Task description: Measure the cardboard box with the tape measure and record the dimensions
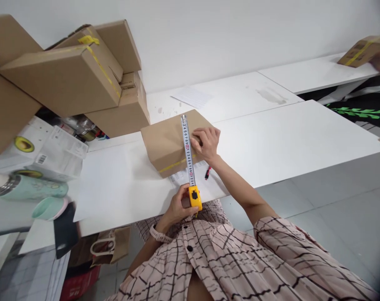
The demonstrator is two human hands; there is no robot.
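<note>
A small brown cardboard box [165, 142] with yellow tape lies on the white table [287, 142]. A white tape-measure blade [186, 146] runs across its top. My left hand [177, 207] is closed round the yellow tape-measure case [195, 197] at the table's near edge. My right hand [205, 144] presses on the box top beside the blade, fingers curled against it. A red and black pen [208, 172] and a printed sheet [180, 175] lie just below the box.
Large cardboard boxes [67, 75] are stacked at the left, with white cartons [42, 150] and a mint flask [30, 188] below them. A paper sheet [193, 97] lies farther back. Another person's hand holds a taped box [362, 50] at the far right.
</note>
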